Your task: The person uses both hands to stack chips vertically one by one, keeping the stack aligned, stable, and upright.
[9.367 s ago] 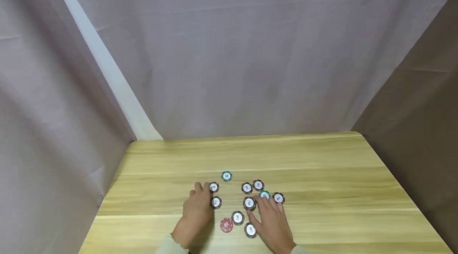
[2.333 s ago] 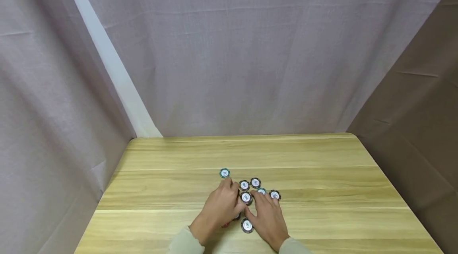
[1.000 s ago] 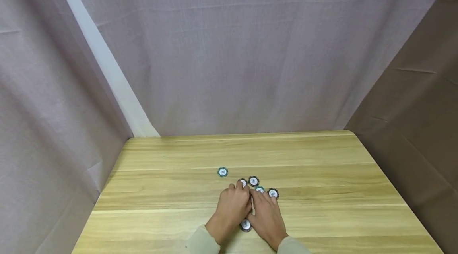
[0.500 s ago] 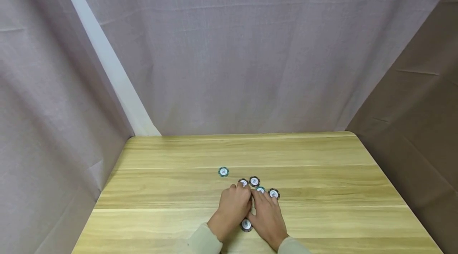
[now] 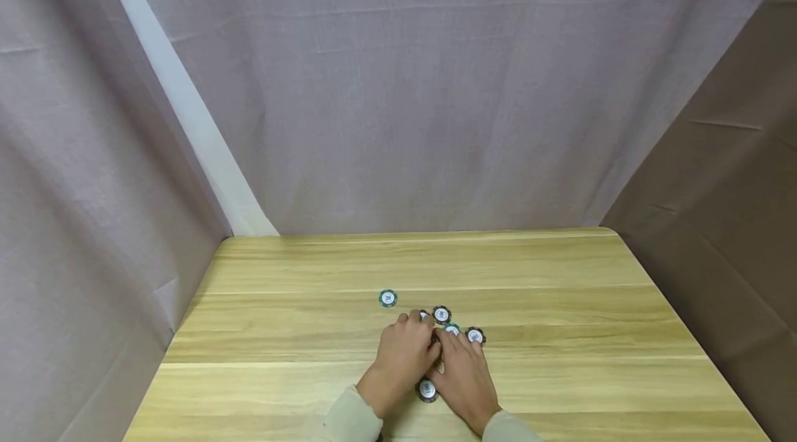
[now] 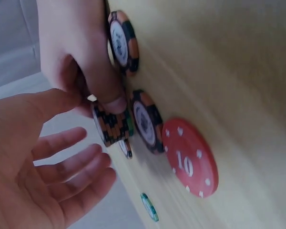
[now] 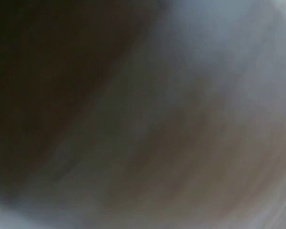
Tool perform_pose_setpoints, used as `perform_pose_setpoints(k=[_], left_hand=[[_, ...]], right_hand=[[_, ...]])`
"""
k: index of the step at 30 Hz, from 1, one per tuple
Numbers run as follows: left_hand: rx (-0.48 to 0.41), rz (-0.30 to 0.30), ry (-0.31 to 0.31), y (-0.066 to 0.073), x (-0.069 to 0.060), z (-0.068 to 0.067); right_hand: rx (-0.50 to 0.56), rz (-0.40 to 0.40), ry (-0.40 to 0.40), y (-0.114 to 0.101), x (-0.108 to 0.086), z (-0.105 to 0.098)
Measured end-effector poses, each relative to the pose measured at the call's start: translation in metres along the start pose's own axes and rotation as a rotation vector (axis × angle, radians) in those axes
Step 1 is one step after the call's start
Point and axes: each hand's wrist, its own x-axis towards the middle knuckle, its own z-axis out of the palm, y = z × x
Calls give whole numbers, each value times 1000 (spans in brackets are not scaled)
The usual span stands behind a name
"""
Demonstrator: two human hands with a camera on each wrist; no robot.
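In the left wrist view, a stack of poker chips (image 6: 113,125), mostly black and orange with some green, stands on the table. My right hand (image 5: 465,376) grips it, thumb on the near side and fingers on the far side. My left hand (image 5: 405,352) is right beside the stack, fingers loosely bent and spread, thumb tip by the right fingers; no chip shows between them. From above, both hands hide the stack. A red 10 chip (image 6: 190,157) lies flat next to a black chip (image 6: 147,121). The right wrist view is dark and blurred.
Loose chips surround the hands on the wooden table (image 5: 280,310): a green 20 chip (image 5: 388,298) at the back left, a black chip (image 5: 441,315) behind, another black chip (image 5: 476,336) at right and one black chip (image 5: 427,390) in front. Grey curtains (image 5: 398,117) hang behind.
Since the earliest frame, my left hand has moved right from two black chips at the left, no longer seen there, to the stack. In the last second both hands have barely shifted.
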Motion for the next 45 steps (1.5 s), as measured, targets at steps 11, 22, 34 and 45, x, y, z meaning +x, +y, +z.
perform_pose_setpoints(k=[11, 22, 34, 45], left_hand=[[-33, 4, 45, -27, 13, -9], [-18, -17, -218, -37, 9, 0], [-6, 76, -168, -42, 19, 13], [35, 76, -174, -41, 23, 18]], right_hand=[[-10, 28, -10, -1, 2, 1], [-11, 30, -3, -3, 2, 0], [-15, 30, 6, -3, 4, 0], [-20, 35, 5, -2, 3, 2]])
